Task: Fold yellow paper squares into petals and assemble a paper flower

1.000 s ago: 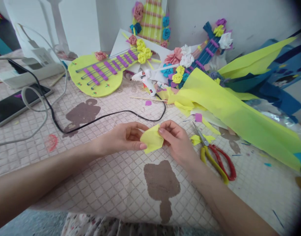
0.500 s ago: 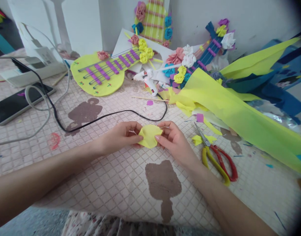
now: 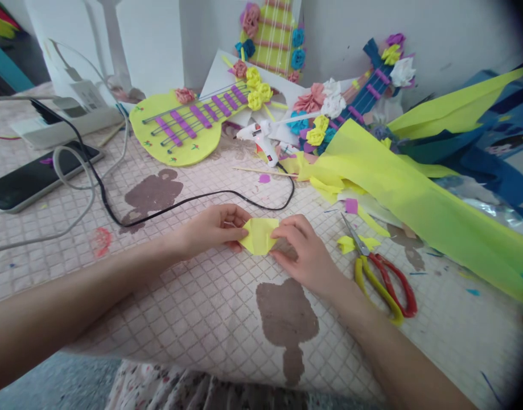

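Observation:
A small piece of yellow paper (image 3: 258,235) is pinched between both hands just above the pink quilted cloth (image 3: 201,319). My left hand (image 3: 212,229) grips its left edge with closed fingers. My right hand (image 3: 303,254) holds its right edge, fingers curled over the fold. Red-and-yellow scissors (image 3: 381,273) lie on the cloth a little right of my right hand, blades pointing away from me.
A long yellow paper sheet (image 3: 415,193) spreads across the right. A white glue gun (image 3: 261,139) with a black cord (image 3: 180,202) lies behind the hands. Yellow paper guitar (image 3: 180,136), flower-decorated guitars (image 3: 350,97), a phone (image 3: 31,179) and a power strip (image 3: 60,125) sit further back.
The yellow paper piece has been turned and folded smaller between my fingers. Both hands have dropped slightly toward the cloth.

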`<state>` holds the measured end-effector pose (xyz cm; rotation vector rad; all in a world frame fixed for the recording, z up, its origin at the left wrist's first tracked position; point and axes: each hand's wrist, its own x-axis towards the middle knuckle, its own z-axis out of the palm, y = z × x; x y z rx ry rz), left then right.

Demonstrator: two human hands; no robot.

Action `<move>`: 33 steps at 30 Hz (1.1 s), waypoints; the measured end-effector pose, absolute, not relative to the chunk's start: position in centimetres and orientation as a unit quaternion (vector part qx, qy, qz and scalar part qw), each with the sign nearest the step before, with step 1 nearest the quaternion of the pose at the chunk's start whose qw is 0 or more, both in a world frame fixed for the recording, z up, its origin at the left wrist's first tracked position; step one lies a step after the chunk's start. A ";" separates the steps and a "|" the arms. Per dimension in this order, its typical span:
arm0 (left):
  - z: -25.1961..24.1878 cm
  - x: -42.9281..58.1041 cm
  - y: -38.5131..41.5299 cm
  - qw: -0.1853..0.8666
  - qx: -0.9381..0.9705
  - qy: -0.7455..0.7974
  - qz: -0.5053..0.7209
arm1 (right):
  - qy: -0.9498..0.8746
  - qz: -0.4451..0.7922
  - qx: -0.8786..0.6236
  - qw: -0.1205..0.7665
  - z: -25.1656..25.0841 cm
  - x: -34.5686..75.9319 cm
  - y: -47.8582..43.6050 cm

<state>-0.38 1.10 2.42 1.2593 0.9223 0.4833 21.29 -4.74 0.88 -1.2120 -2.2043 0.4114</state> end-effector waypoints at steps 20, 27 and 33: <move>1.4 -0.9 -0.4 0.253 0.903 0.298 0.179 | -0.842 0.183 -0.449 0.235 0.6 21.1 -4.7; 1.2 -0.7 -0.8 0.229 0.902 0.308 0.196 | -0.818 0.211 -0.474 0.250 0.8 20.9 -4.8; 1.1 -0.5 -1.1 0.249 0.876 0.343 0.229 | -0.782 0.254 -0.505 0.262 1.0 20.6 -4.9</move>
